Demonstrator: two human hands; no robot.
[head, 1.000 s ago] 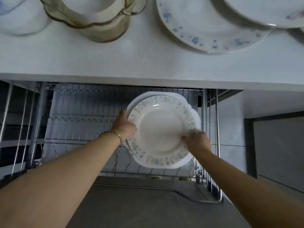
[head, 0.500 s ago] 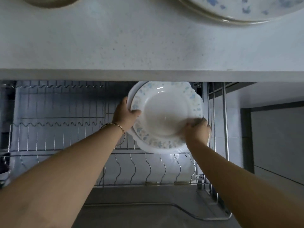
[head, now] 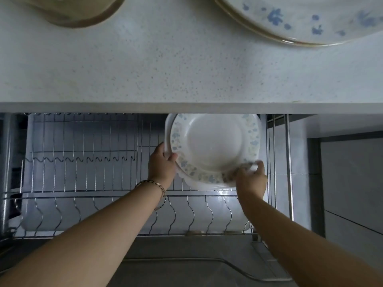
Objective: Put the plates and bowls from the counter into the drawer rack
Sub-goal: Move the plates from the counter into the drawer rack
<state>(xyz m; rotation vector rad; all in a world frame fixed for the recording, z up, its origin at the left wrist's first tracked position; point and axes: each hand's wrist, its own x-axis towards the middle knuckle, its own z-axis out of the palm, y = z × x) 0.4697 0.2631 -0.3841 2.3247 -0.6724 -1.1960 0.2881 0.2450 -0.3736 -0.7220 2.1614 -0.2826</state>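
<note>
A white plate with a pale floral rim (head: 213, 146) stands on edge at the far right of the wire drawer rack (head: 83, 172), its top tucked under the counter edge. A plain white plate (head: 199, 184) sits directly behind it. My left hand (head: 161, 164) grips the left rims of both plates. My right hand (head: 251, 178) holds the floral plate's lower right rim, slightly blurred. On the counter (head: 165, 69) above lie a stack of blue-flowered plates (head: 300, 19) and a brownish glass bowl (head: 83, 11).
The rack's wire slots to the left of the plates hold nothing. A front row of curved wire prongs (head: 186, 212) runs below my wrists. The drawer's chrome side rails (head: 288, 172) stand just right of the plates. A grey cabinet front (head: 352, 183) is further right.
Both hands have pushed the two plates further back and up in the rack, under the counter edge. The view has dropped closer to the counter.
</note>
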